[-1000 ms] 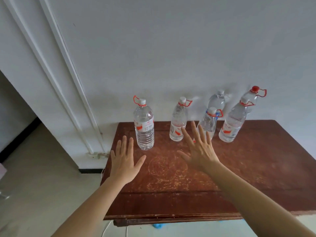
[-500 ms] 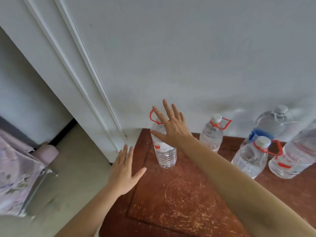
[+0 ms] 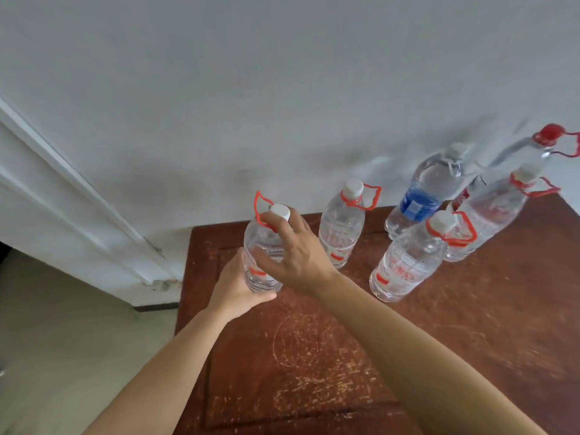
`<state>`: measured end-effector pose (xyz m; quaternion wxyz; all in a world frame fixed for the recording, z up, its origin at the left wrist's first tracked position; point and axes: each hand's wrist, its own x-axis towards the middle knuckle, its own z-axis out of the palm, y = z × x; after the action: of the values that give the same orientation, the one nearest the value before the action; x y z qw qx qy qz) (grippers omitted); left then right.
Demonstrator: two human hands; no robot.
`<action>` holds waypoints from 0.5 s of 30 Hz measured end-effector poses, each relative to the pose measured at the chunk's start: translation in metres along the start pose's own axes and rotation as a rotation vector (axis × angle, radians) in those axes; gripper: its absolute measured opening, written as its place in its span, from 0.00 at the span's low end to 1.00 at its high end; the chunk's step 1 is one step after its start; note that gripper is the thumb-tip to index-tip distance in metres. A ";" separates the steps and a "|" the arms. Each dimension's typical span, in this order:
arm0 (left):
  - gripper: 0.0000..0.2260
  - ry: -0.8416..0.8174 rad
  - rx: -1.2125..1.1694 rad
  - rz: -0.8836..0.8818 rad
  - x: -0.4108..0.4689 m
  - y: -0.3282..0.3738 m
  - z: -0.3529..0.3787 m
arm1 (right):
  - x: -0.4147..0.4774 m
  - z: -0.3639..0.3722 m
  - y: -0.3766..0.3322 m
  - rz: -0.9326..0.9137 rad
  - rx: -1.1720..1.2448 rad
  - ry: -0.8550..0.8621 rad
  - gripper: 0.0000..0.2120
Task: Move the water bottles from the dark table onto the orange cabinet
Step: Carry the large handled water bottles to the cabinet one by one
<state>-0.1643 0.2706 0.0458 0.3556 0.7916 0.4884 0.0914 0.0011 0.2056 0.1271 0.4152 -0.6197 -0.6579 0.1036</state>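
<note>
Several clear water bottles with red carry loops stand on the dark wooden table (image 3: 470, 324) along the wall. My right hand (image 3: 298, 255) grips the leftmost bottle (image 3: 262, 246) around its neck and shoulder, just below the white cap. My left hand (image 3: 235, 287) wraps the same bottle low on its left side, at its base. Its base looks level with the tabletop. A second bottle (image 3: 342, 233) stands just right of it, a third (image 3: 408, 265) further right and nearer me. The orange cabinet is out of view.
A blue-labelled bottle (image 3: 423, 196), a red-capped bottle (image 3: 539, 152) and another red-looped bottle (image 3: 489, 221) crowd the back right against the grey wall. A white door frame (image 3: 94, 215) and pale floor (image 3: 62, 340) lie left of the table.
My right hand came down from above the cap and closed on the leftmost bottle's neck. My left hand moved right and took hold of its base. The camera swung right and closer.
</note>
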 end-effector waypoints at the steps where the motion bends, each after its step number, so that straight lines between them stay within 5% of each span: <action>1: 0.45 0.031 -0.064 0.013 0.008 0.003 0.008 | -0.006 -0.003 0.001 0.038 0.003 0.038 0.30; 7: 0.34 0.074 0.083 0.247 0.024 0.032 0.031 | -0.054 -0.041 0.025 0.450 0.079 0.307 0.52; 15: 0.31 0.005 0.388 0.366 0.011 0.032 0.055 | -0.149 -0.056 0.023 0.760 -0.080 0.280 0.62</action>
<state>-0.1093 0.2453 0.0242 0.1738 0.9199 0.3463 0.0609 0.0387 0.0549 0.0859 0.4083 -0.8425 -0.3229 0.1386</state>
